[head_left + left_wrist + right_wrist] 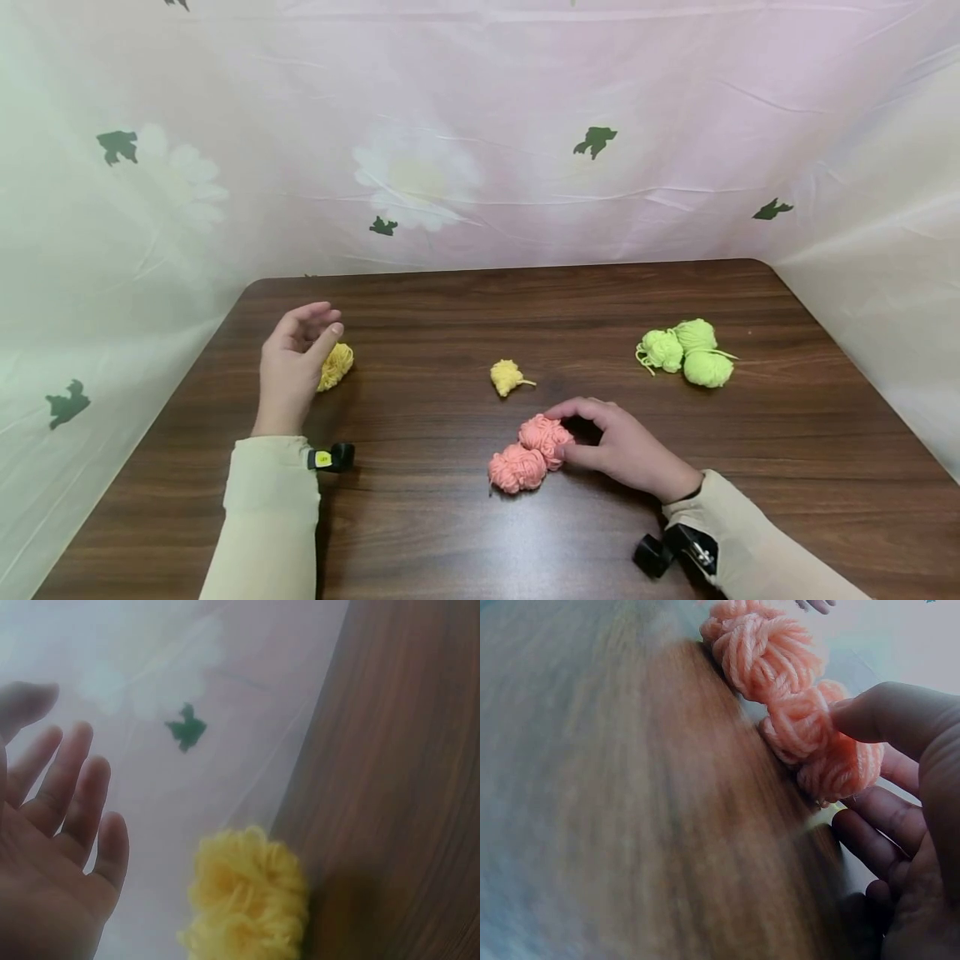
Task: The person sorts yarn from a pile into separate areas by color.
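Observation:
My right hand point(626, 446) pinches the farther of two touching pink yarn balls point(543, 437) between thumb and fingers. The nearer pink yarn ball point(517, 469) sits against it on the table. In the right wrist view the thumb presses the pink yarn point(806, 724) from one side, with fingers behind it. My left hand point(294, 362) is raised beside a yellow yarn bundle point(337, 367), which it partly hides in the head view. Its fingers are loosely bent, and the left wrist view shows a gap between them and the yellow yarn point(247, 900).
A small yellow yarn ball point(507, 377) with a loose tail lies mid-table. Several green yarn balls point(693, 354) cluster at the right. Behind the brown wooden table point(420, 333) hangs a floral cloth point(487, 125), which also runs along both sides.

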Demonstrator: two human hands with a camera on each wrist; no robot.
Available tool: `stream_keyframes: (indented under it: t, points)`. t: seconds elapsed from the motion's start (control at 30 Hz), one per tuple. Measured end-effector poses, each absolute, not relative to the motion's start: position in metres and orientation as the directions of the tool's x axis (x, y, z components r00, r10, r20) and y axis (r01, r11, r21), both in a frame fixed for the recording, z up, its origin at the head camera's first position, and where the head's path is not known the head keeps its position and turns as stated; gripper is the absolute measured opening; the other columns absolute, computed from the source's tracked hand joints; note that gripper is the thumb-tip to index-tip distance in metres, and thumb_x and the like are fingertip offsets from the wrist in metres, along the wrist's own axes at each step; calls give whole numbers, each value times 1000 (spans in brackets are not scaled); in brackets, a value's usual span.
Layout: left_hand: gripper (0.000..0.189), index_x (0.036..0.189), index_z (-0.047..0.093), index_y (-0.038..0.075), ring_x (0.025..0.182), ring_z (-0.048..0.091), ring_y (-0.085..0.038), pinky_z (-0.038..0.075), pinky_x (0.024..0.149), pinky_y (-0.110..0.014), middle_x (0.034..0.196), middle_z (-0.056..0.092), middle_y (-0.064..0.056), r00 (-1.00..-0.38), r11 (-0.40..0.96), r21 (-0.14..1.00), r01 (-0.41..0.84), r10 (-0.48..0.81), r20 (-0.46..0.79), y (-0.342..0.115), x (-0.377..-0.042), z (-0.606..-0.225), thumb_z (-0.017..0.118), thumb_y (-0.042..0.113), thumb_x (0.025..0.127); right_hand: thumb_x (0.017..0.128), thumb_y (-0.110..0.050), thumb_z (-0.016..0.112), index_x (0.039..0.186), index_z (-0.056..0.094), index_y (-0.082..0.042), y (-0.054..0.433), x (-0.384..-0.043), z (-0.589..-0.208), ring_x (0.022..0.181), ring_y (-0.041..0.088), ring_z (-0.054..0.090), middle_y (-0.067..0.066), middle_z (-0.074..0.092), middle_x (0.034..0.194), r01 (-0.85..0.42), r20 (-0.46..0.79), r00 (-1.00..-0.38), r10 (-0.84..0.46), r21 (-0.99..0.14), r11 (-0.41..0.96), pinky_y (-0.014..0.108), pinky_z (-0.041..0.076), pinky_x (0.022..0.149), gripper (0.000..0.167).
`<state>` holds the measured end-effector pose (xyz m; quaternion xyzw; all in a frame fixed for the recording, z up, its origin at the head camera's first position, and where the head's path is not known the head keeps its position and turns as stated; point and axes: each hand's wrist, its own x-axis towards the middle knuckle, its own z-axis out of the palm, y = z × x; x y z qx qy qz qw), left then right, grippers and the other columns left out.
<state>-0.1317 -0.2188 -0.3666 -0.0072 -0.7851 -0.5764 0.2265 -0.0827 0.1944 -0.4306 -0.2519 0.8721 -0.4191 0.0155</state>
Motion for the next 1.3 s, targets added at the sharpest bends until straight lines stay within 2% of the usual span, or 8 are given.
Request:
stream_keyframes:
  t: [0.13,0.37,0.57,0.7,1.0,1.3]
  points:
    - [34,129,62,10,98,58,-13,47,79,-19,121,68,-6,-921,350,901,254,-198,337,-209,-130,-365,69,21,97,82,-27,82,117,68,-38,195,-83,-431,113,10,60,-21,66,119,-423,182,-875,-448,-737,528,43,45,97,39]
    - [34,127,62,10,97,57,-16,46,71,-22,120,69,-6,-935,363,893,266,-130,331,-198,-133,-370,69,24,97,83,-27,82,117,68,-38,195,-83,-431,113,10,60,-21,66,119,-425,184,-874,-450,-738,525,43,45,97,39]
    - [35,127,62,8,99,58,-16,46,82,-27,119,69,-6,-934,371,881,293,-85,346,-189,-134,-372,70,23,96,83,-26,82,117,68,-37,195,-83,-431,113,9,60,-21,66,118,-433,190,-868,-459,-741,513,41,46,97,39]
    - [34,127,63,10,100,59,-16,46,84,-28,119,69,-5,-939,368,882,293,-62,338,-184,-134,-372,70,23,96,83,-26,82,118,68,-36,195,-83,-430,113,9,60,-21,66,119,-436,192,-866,-461,-740,512,41,46,98,39]
    - [32,126,63,8,98,59,-14,46,83,-27,119,69,-8,-948,358,888,288,-27,318,-175,-136,-376,70,19,96,83,-27,82,118,68,-37,195,-82,-430,113,11,59,-21,66,119,-420,179,-875,-450,-742,522,44,44,98,39]
    - [33,128,61,3,97,58,-17,46,84,-31,122,67,-17,-962,365,895,256,3,273,-165,-137,-379,67,7,96,83,-27,82,118,68,-35,195,-83,-431,113,11,60,-20,67,119,-437,193,-867,-459,-738,514,43,45,97,39]
